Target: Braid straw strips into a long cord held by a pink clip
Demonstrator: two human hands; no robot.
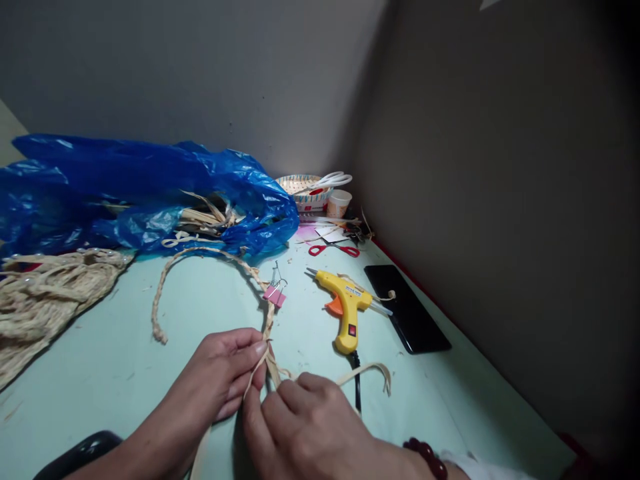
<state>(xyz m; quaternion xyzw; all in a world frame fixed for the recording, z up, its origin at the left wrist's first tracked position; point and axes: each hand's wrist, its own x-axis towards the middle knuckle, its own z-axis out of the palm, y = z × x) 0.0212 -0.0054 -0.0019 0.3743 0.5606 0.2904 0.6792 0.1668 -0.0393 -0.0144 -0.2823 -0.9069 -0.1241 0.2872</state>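
A braided straw cord curves over the pale green tabletop, its knotted end at the left. A pink binder clip is clamped on the cord just beyond my hands. My left hand pinches the braid between thumb and fingers where its loose strands part. My right hand is closed on the straw strands close beside it; its fingertips are partly hidden. One pale strand sticks out to the right past my right hand and bends over at its tip.
Right of my hands lie a yellow glue gun with a black cord and a black phone. Red-handled scissors, a basket and a paper cup stand behind. A blue plastic bag and woven straw piece occupy the left.
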